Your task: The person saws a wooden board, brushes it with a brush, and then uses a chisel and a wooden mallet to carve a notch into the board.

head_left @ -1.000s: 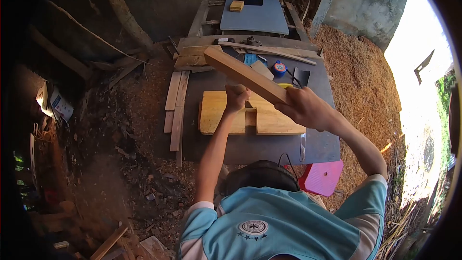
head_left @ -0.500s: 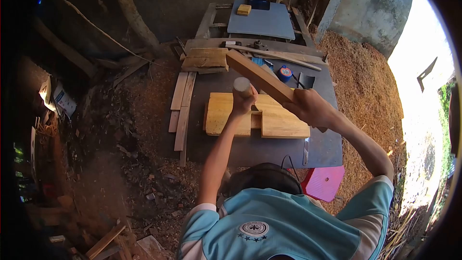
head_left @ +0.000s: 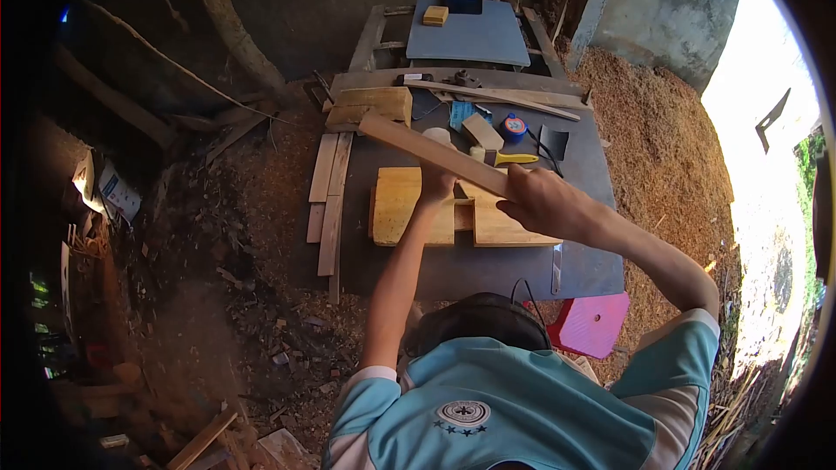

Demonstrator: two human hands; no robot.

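My right hand (head_left: pixel 550 200) is wrapped round a long squared wooden bar (head_left: pixel 431 150), which slants up and left over the bench. Closed on an upright chisel (head_left: pixel 437 135) is my left hand (head_left: pixel 437 184). The chisel's pale round handle end shows just behind the bar, and its blade is hidden. Beneath both hands lies a yellow wooden board (head_left: pixel 405 218) with a notch (head_left: pixel 464 216) in its front edge. The bar crosses over the left hand and overlaps the handle end in this view.
On the dark bench (head_left: pixel 409 274) are a wood block (head_left: pixel 482 131), a yellow-handled brush (head_left: pixel 516 157) and a blue tape measure (head_left: pixel 515 128). Wood strips (head_left: pixel 329 200) line its left edge; a thick wood piece (head_left: pixel 374 104) lies behind. A pink stool (head_left: pixel 592 324) stands at the front right.
The bar has swung down and to the left, so that it now covers part of the chisel handle. My left hand stays nearly in place.
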